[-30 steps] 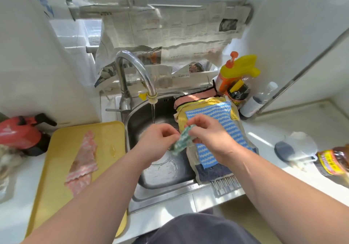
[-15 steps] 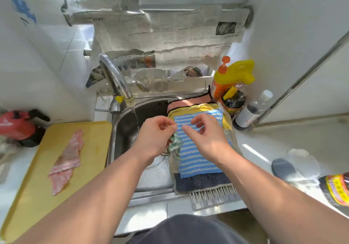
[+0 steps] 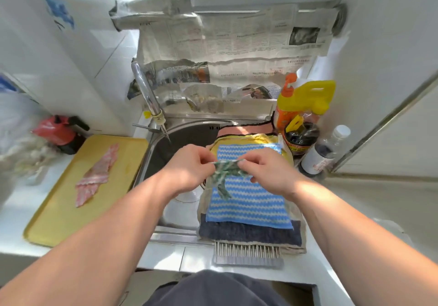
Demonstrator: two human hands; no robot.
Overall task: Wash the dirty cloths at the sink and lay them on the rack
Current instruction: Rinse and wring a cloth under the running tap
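Observation:
A small green-and-white cloth (image 3: 223, 172) is stretched between my two hands over the right side of the sink (image 3: 182, 137). My left hand (image 3: 189, 165) pinches its left end and my right hand (image 3: 265, 170) pinches its right end; the rest dangles down. Below it, a blue-and-white striped cloth (image 3: 248, 201) lies flat on the rack (image 3: 247, 254), stacked over a yellow cloth (image 3: 251, 138), a dark blue cloth (image 3: 248, 234) and a pink cloth (image 3: 246, 129). A thin stream of water runs from the tap (image 3: 148, 97) into the basin.
A yellow tray (image 3: 59, 215) with strips of raw meat (image 3: 97, 175) sits left of the sink. A yellow detergent bottle (image 3: 301, 101), a dark jar (image 3: 301, 137) and a clear bottle (image 3: 324, 151) stand at the right back. A red object (image 3: 57, 131) is far left.
Both hands carried the green cloth from above the basin rightward over the rack's striped cloth. It was bunched; now it is pulled out between the two hands.

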